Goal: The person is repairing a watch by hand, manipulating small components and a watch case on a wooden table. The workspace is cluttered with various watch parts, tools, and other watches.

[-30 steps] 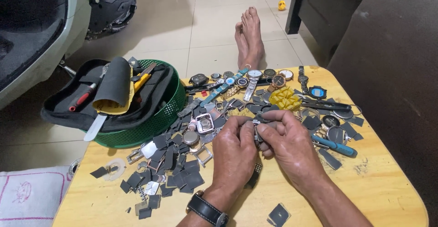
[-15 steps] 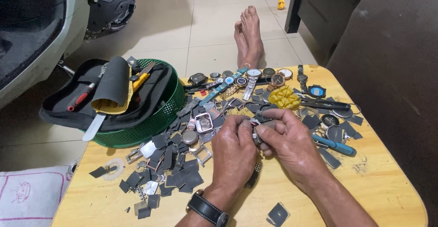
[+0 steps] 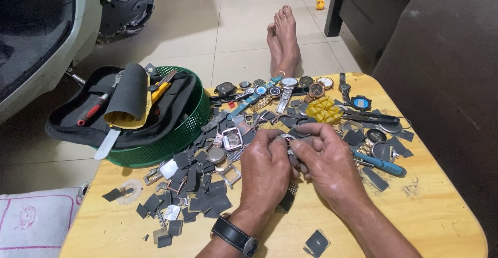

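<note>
Both hands (image 3: 295, 162) pinched on watch (image 3: 289, 143)

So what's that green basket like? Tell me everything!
The green basket is round, looks like plastic, with slotted mesh walls. It stands upright at the table's far left corner. A black tool pouch lies open across its top, spilling over the rim. Small dark watch parts lie against its base. Neither hand touches it.

A small metal watch part (image 3: 292, 145) was held over the wooden table (image 3: 425, 211), pinched between the fingertips of both hands and largely hidden by them. Only a silvery, dark-edged portion was seen between the thumbs. A short length of metal link band (image 3: 292, 189) was observed hanging below it, just above the tabletop
</note>
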